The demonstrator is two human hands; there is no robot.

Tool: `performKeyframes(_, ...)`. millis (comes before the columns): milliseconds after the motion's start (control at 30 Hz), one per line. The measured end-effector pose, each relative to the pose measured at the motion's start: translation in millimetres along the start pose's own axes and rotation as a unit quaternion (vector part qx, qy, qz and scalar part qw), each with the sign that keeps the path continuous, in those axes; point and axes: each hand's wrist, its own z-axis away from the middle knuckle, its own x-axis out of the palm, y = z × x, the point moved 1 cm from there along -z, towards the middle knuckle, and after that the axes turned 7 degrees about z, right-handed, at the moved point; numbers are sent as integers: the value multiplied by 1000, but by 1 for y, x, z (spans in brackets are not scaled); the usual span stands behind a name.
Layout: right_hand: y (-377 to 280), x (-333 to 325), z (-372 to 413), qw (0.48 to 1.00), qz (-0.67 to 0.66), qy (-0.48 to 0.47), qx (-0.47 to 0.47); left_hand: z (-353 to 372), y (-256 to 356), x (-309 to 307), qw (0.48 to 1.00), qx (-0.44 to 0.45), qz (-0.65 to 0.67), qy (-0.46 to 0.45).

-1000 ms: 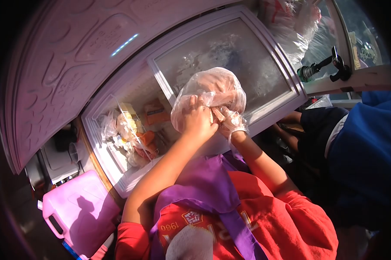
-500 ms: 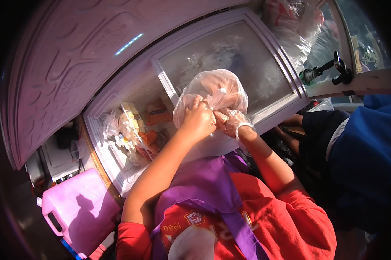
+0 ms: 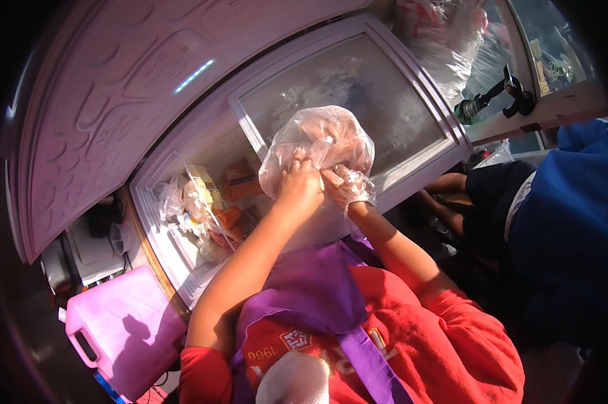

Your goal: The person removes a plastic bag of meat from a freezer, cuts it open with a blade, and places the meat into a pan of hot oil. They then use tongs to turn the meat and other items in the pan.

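Closest to me are the red shirt (image 3: 452,350) and the purple apron (image 3: 304,289), and both arms reach forward from them. The 2 hands meet at the lower edge of a clear plastic bag (image 3: 321,138), which bulges with pale pinkish pieces and is held up over the glass lid (image 3: 358,81) of a chest freezer (image 3: 452,138).

The left hand (image 3: 298,185) has its fingers curled, pinching the gathered film. The right hand (image 3: 344,185), in what looks like a thin clear glove, pinches the same bunch right beside it.

I take this for working the bag's mouth, though I cannot tell whether it is being opened or tied. Either way calls for a firm pinch on slippery film while the weight hangs.

Left of the lid, the open compartment (image 3: 203,202) holds wrapped packets. A pink jug (image 3: 119,330) stands on the floor, and a person in blue (image 3: 566,222) is at the right.
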Motion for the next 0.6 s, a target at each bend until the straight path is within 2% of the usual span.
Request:
performKeyframes(167, -8, -21, 3, 999, 42, -30, -7, 7, 4, -2, 999, -10, -48, 19)
performKeyframes(267, 4, 3, 2, 991, 58, 108, -54, 11, 1, -2, 999, -15, -32, 20)
performKeyframes(300, 10, 20, -4, 998, 12, 68, 6, 12, 0, 0, 1000, -13, -21, 19)
performKeyframes(400, 14, 33, -4, 994, 11, 91, -65, 12, -6, 5, 1000, -4, 23, 8)
performKeyframes(433, 14, 38, -2, 986, -24, 144, -78, 12, -5, 4, 1000, -7, 27, 13)
performKeyframes(533, 22, 49, -6, 976, -32, 169, -130, 14, -1, 3, 998, -19, 45, 27)
performKeyframes(600, 26, 51, -14, 991, -41, 80, -103, 14, 0, 1, 997, -23, 60, 37)
